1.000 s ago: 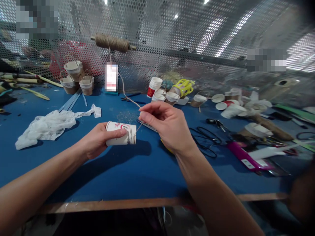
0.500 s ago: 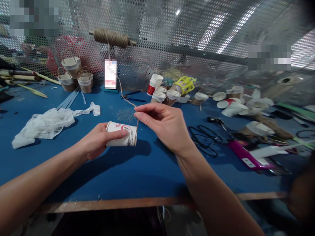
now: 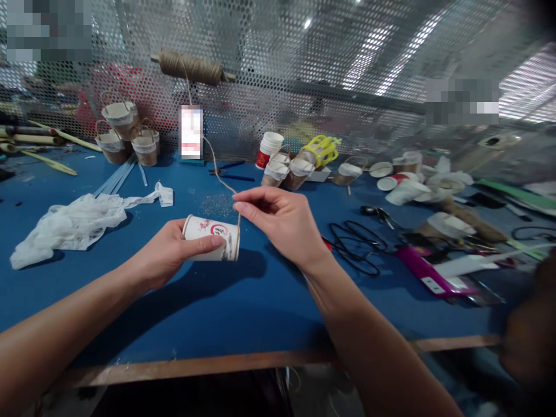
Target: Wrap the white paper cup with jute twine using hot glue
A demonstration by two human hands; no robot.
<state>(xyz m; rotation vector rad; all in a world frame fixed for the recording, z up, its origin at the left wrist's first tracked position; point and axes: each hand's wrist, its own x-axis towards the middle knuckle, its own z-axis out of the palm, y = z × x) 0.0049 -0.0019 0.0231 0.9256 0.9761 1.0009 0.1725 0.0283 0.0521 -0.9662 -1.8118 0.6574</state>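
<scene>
My left hand (image 3: pixel 171 252) is closed around a white paper cup (image 3: pixel 211 231) printed with a red and black design. The cup lies on its side in the air, with one end toward my right hand. Between thumb and fingertips my right hand (image 3: pixel 278 223) pinches a thin twine (image 3: pixel 219 178) just above that end. Some of the twine runs down along the cup's right end. From my fingers it leads back past a blurred-out panel (image 3: pixel 191 133) to a twine spool (image 3: pixel 191 66) on a stick before the mesh.
White fabric strips (image 3: pixel 73 223) lie at left. Twine-handled cups (image 3: pixel 119 119) are stacked behind them. More cups (image 3: pixel 278 168) and a yellow plastic piece (image 3: pixel 321 152) stand at the back. Black cord (image 3: pixel 356 249) and a purple package (image 3: pixel 428 272) lie at right.
The whole view has shifted slightly left. The cup has turned a little in my left hand, so its printed design sits differently. My right hand keeps its pinch on the twine.
</scene>
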